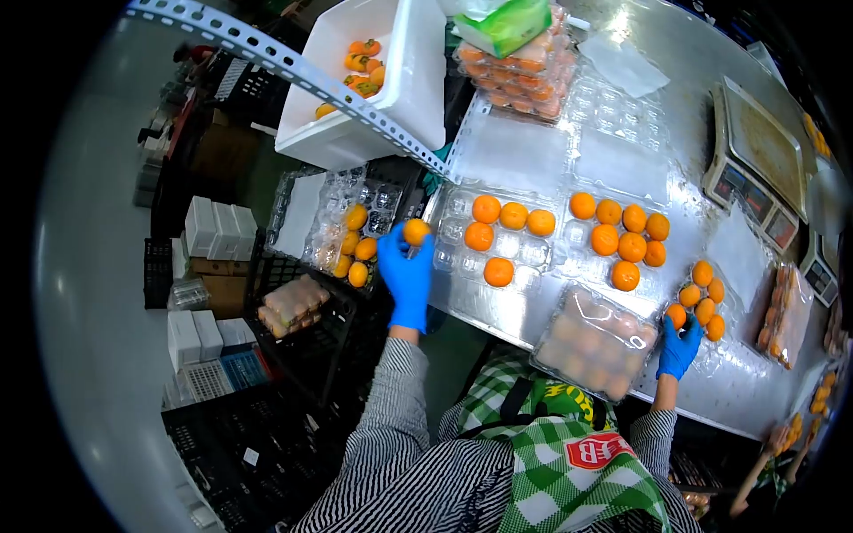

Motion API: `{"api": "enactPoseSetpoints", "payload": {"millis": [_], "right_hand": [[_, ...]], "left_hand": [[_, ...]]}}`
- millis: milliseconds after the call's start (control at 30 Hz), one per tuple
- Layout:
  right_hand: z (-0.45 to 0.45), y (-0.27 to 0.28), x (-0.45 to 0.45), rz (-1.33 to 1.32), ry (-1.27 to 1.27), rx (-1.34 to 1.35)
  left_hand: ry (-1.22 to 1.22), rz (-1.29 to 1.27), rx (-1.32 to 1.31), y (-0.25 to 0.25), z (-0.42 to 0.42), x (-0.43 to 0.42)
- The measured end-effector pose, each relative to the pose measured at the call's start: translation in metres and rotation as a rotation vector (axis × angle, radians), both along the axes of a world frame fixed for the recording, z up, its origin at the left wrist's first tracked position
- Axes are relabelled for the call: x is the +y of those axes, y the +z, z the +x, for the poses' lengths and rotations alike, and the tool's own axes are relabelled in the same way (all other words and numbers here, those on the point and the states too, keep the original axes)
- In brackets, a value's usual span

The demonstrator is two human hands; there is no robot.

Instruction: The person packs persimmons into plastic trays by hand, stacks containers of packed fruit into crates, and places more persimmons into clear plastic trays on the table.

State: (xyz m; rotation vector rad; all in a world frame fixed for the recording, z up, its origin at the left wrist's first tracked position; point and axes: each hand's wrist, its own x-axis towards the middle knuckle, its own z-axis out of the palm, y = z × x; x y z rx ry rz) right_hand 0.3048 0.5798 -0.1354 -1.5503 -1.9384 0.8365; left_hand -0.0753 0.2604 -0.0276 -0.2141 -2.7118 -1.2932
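My left hand (406, 280), in a blue glove, grips a mandarin (417, 232) between fingertips and thumb, just off the left edge of the metal table. Beside it, several mandarins lie in clear plastic trays (382, 197) on a black crate. My right hand (680, 351), gloved the same way, has its fingers closed around another mandarin (676, 315) at the edge of a small group (704, 310) on the table. Between my hands are two open clear trays, the left one (453, 258) and the right one (569, 258), each partly filled with mandarins. A closed clear fruit pack (597, 342) lies at the near edge.
Stacked fruit packs (524, 75) stand at the back with a green packet (505, 27) on top. A white foam box (306, 142) holds more fruit behind a perforated metal post (293, 75). Weighing scales (755, 169) stand at right. Another person's arm (755, 475) shows lower right.
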Motion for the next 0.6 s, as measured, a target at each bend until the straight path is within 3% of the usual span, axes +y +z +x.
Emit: {"api": "enactPoseSetpoints", "payload": {"millis": [267,367,467,600], "right_hand": [[-0.001,0.002,-0.001,-0.018,-0.007,0.007],[0.000,-0.007,-0.001,-0.044,-0.032,0.033],[-0.001,-0.004,-0.004,-0.029,-0.067,0.038],[-0.008,0.004,-0.011,0.062,-0.051,0.009]], "left_hand": [[0.245,-0.445,0.222,-0.012,-0.065,-0.036],[0.242,-0.445,0.261,-0.016,-0.065,-0.040],[0.125,-0.338,0.136,-0.006,-0.048,-0.038],[0.090,-0.253,0.249,-0.012,-0.024,-0.040]]}}
